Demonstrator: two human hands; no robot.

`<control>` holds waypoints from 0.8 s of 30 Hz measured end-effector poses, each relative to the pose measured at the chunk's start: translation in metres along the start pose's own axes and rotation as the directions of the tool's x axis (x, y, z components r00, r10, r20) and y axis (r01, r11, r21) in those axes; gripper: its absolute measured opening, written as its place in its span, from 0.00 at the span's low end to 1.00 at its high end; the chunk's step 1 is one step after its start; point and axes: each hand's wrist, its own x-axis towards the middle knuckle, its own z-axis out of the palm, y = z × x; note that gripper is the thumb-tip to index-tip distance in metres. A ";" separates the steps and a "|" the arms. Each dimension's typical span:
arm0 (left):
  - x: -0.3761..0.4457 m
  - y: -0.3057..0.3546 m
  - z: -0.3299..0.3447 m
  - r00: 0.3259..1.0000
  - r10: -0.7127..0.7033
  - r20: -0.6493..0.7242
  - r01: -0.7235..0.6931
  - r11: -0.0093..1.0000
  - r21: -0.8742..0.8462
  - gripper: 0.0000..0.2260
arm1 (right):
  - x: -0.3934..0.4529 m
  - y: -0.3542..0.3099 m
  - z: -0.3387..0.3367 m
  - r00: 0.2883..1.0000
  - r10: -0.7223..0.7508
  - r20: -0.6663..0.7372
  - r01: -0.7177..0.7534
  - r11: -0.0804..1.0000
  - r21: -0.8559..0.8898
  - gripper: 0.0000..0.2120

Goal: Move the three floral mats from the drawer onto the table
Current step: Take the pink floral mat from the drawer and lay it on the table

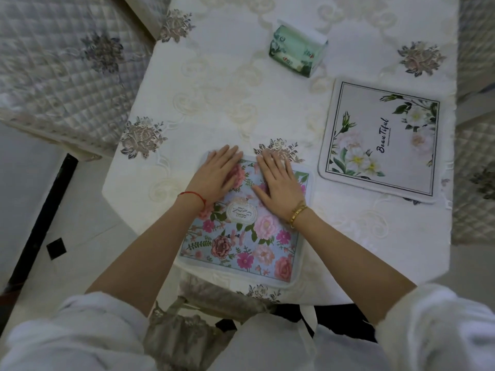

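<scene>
A blue floral mat [241, 236] with pink roses and an oval label lies flat on the table [227, 103] near its front edge. My left hand [217, 174] and my right hand [278, 180] rest palm down on the mat's far half, fingers spread, gripping nothing. A white floral mat [380, 145] with the word "Beautiful" lies flat to the right, apart from the blue one. No third mat and no drawer are in view.
A green tissue pack [298, 53] stands on the far middle of the table. Quilted chair cushions sit at the left [53, 70] and right [474, 188]. Another chair seat [214, 293] is tucked under the front edge. Tiled floor lies to the left.
</scene>
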 end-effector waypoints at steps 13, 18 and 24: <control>-0.019 -0.013 0.002 0.987 -0.148 -0.056 0.145 0.988 -0.049 0.32 | -0.050 0.049 -0.011 0.995 0.098 0.017 -0.099 0.992 0.075 0.38; -0.035 -0.018 -0.004 0.967 -0.246 -0.072 0.238 0.966 -0.101 0.35 | -0.059 0.052 -0.017 0.990 0.141 0.001 -0.141 0.988 0.065 0.38; -0.062 0.011 0.005 0.997 -0.078 -0.023 0.075 0.991 -0.110 0.34 | -0.063 0.010 -0.010 1.000 0.010 0.004 -0.010 0.994 0.106 0.35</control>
